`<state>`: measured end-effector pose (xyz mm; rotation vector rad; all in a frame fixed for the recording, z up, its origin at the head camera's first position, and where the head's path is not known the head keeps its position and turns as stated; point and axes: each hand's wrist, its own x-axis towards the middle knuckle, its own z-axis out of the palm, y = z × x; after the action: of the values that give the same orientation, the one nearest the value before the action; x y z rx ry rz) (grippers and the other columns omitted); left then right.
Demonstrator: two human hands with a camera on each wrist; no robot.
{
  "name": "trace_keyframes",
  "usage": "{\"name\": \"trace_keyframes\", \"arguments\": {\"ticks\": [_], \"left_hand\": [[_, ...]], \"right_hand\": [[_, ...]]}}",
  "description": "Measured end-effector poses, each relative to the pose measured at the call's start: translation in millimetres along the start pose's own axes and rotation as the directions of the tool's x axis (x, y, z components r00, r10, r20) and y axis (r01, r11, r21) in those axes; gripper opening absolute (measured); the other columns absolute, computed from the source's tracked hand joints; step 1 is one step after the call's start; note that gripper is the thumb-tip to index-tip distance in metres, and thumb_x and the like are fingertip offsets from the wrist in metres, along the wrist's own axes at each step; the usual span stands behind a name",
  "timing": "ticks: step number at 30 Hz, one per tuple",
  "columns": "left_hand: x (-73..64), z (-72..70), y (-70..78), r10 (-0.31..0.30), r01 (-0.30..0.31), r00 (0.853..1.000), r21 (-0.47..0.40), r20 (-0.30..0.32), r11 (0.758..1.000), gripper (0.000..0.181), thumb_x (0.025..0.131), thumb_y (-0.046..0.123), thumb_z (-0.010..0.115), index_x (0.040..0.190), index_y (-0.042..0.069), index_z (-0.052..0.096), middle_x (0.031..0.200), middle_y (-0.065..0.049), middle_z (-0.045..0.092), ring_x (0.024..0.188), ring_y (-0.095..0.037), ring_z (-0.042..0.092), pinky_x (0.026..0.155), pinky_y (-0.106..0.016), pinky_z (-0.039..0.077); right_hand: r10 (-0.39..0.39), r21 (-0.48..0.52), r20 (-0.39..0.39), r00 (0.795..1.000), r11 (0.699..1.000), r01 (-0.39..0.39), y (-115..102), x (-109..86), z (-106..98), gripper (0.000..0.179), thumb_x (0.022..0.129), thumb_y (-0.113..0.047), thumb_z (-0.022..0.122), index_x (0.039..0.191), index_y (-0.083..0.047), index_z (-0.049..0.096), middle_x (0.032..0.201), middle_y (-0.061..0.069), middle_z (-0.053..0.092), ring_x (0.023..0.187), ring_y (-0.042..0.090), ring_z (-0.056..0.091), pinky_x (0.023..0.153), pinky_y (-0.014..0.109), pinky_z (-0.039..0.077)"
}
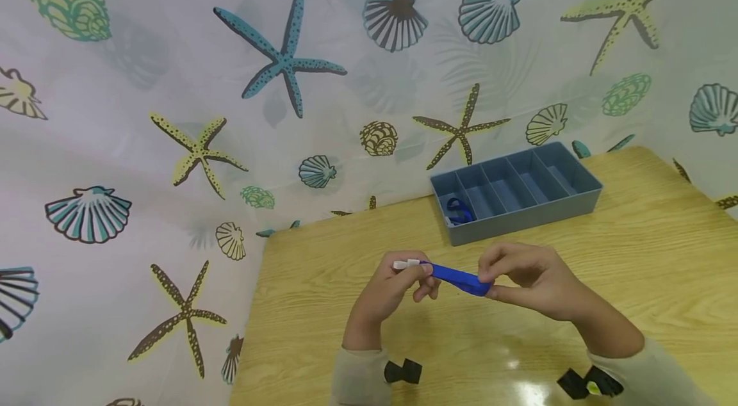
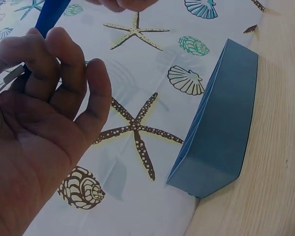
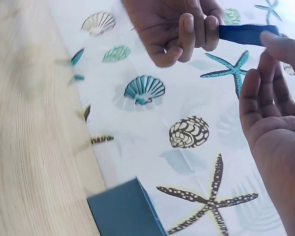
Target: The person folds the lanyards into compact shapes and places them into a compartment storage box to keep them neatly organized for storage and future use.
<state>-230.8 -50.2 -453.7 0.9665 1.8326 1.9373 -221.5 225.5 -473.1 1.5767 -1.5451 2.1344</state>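
Observation:
A folded blue flat strap (image 1: 455,275) with a white plastic end piece (image 1: 405,264) is stretched between both hands above the table. My left hand (image 1: 393,284) pinches it near the white end, thumb on top, the other fingers curled. At the opposite end, the thumb and fingertips of my right hand (image 1: 533,279) pinch the blue loop. From the right wrist, the strap (image 3: 246,34) spans the gap between the two hands. Most of the white piece is hidden by the left fingers in the left wrist view.
Behind the hands stands a grey-blue compartment tray (image 1: 524,217) on the wooden table (image 1: 323,303). A coiled blue strap (image 1: 459,211) with a whitish end lies in its leftmost compartment. A curtain (image 1: 346,98) printed with shells and starfish hangs behind the table.

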Motion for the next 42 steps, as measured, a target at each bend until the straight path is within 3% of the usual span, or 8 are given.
{"name": "trace_keyframes", "arguments": {"ticks": [3,7,19,27,31,35,38,42], "left_hand": [[1.9,4.1,1.4,0.031,-0.029,0.999,-0.043,0.041,0.999,0.036,0.109,0.009,0.048,0.078,-0.008,0.056,0.062,-0.026,0.048,0.062,-0.01,0.058,0.075,-0.026,0.055],[5.0,8.3,2.6,0.048,-0.042,0.996,-0.075,0.073,0.996,0.035,0.108,0.006,0.045,0.078,-0.008,0.056,0.063,-0.026,0.049,0.065,-0.012,0.06,0.074,-0.026,0.053],[7.8,10.2,2.1,0.068,-0.056,0.992,-0.119,0.103,0.991,0.032,0.107,0.003,0.043,0.08,-0.009,0.055,0.059,-0.021,0.042,0.068,-0.011,0.062,0.075,-0.028,0.053],[7.3,8.2,1.4,0.026,-0.011,0.991,-0.11,0.131,0.994,0.031,0.105,0.003,0.046,0.083,-0.015,0.058,0.071,-0.036,0.05,0.067,-0.014,0.065,0.082,-0.031,0.058],[6.8,6.4,2.1,0.012,0.005,0.985,-0.097,0.173,0.995,0.03,0.106,0.003,0.048,0.085,-0.014,0.061,0.065,-0.032,0.05,0.069,-0.015,0.065,0.086,-0.032,0.059],[7.0,6.2,3.3,-0.019,0.037,0.974,-0.076,0.224,0.996,0.03,0.108,0.007,0.051,0.09,-0.013,0.064,0.061,-0.027,0.048,0.074,-0.012,0.066,0.093,-0.032,0.059],[7.8,7.5,2.7,-0.037,0.055,0.971,-0.071,0.237,0.996,0.031,0.109,0.008,0.051,0.092,-0.014,0.064,0.063,-0.028,0.049,0.075,-0.012,0.067,0.097,-0.034,0.058],[8.8,9.4,1.5,-0.042,0.056,0.974,-0.054,0.224,0.997,0.032,0.11,0.009,0.049,0.092,-0.013,0.064,0.063,-0.029,0.048,0.074,-0.011,0.066,0.099,-0.034,0.057]], "right_hand": [[-0.034,0.119,0.035,0.999,0.992,0.03,8,3.3,-2,0.051,0.087,0.032,0.061,0.133,0.011,0.066,0.128,0.014,0.063,0.107,0.027,0.057,0.089,0.033,0.058],[-0.026,0.165,0.056,0.998,0.986,0.016,15,6.6,1,0.049,0.091,0.028,0.059,0.135,0.009,0.066,0.13,0.014,0.061,0.111,0.028,0.055,0.09,0.035,0.058],[0.039,0.089,0.079,0.996,0.995,-0.046,11,12.8,8,0.051,0.089,0.029,0.062,0.133,0.004,0.071,0.122,0.011,0.063,0.11,0.021,0.057,0.082,0.027,0.061],[0.025,0.05,0.104,0.994,0.998,-0.031,12,12.2,8,0.045,0.091,0.026,0.062,0.126,0.001,0.074,0.139,0.014,0.066,0.117,0.024,0.064,0.095,0.03,0.058],[0.035,0.055,0.127,0.991,0.998,-0.042,10,11.1,8,0.045,0.092,0.027,0.058,0.126,0.001,0.073,0.13,0.013,0.072,0.119,0.025,0.069,0.096,0.033,0.06],[0.079,0.005,0.101,0.992,0.997,-0.08,6,9.8,8,0.045,0.093,0.026,0.058,0.128,0.0,0.072,0.123,0.009,0.074,0.109,0.019,0.071,0.09,0.031,0.061],[0.146,0.05,0.052,0.988,0.988,-0.149,3,9.4,8,0.043,0.096,0.023,0.057,0.132,0.001,0.066,0.119,0.002,0.076,0.103,0.011,0.072,0.083,0.027,0.061],[0.2,0.115,0.0,0.98,0.973,-0.199,3,9.9,9,0.037,0.099,0.02,0.056,0.128,-0.001,0.065,0.115,-0.002,0.076,0.102,0.009,0.074,0.085,0.027,0.062]]}}
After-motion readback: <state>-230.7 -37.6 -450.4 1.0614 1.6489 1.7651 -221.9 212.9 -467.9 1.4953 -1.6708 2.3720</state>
